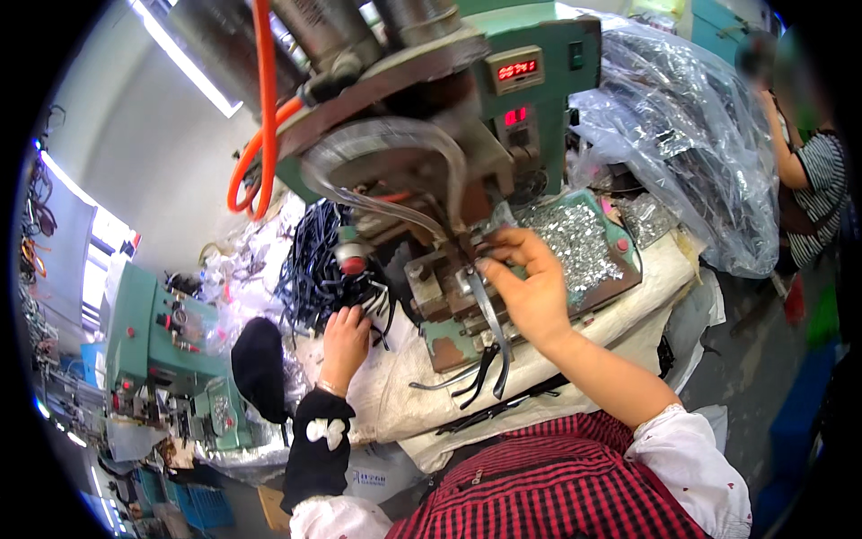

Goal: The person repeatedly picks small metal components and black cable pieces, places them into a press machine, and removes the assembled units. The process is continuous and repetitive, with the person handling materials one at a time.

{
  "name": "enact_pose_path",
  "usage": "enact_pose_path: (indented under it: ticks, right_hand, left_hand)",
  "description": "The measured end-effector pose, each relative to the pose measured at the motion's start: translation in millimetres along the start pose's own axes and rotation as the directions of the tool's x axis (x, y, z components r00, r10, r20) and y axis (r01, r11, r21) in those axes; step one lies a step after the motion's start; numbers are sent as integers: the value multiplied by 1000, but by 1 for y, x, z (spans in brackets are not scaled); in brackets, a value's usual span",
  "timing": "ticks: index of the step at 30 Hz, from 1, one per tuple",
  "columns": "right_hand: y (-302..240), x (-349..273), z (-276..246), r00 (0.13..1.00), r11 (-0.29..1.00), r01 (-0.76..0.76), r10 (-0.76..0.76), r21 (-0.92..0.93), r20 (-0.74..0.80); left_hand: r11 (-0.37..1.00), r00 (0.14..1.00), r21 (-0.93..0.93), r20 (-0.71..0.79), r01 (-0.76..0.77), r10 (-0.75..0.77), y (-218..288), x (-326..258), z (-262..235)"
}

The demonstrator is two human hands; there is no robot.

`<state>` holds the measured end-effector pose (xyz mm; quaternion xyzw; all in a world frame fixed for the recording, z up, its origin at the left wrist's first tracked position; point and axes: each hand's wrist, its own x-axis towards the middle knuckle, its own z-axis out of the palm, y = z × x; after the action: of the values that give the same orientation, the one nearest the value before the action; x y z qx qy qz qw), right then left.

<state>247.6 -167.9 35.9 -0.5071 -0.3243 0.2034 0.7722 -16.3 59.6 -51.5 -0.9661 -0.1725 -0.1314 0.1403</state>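
My right hand [533, 284] is at the small metal fixture [438, 283] of a green press, thumb and forefinger pinched together. What they hold is too small to make out. From the fixture, right beside the thumb, a dark grey eyeglass temple [489, 314] slants down toward me, its curved end over the front edge. My left hand [346, 343] rests with fingers stretched at the near edge of a heap of dark eyeglass temples [310, 260]; its fingertips touch or nearly touch the loose pieces. More temples [478, 375] lie in front of the press base.
A green tray [588, 294] of small shiny metal parts stands right of the fixture. A clear hose [386, 135] and an orange hose [266, 108] loop above. A red button [352, 260] is at left. Plastic bags [682, 135] and another person [808, 189] are far right.
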Motion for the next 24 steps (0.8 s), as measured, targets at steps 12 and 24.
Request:
enact_pose_path:
  ticks: [12, 24]
  right_hand:
    - [-36, -17, -10, 977, 984, 74, -38, -161, 212]
    - [26, -23, -143, 946, 149, 180, -298, -972, 130]
  left_hand:
    - [596, 632, -754, -324, 277, -704, 56, 46, -32]
    - [-14, 535, -981, 117, 192, -837, 72, 45, 8]
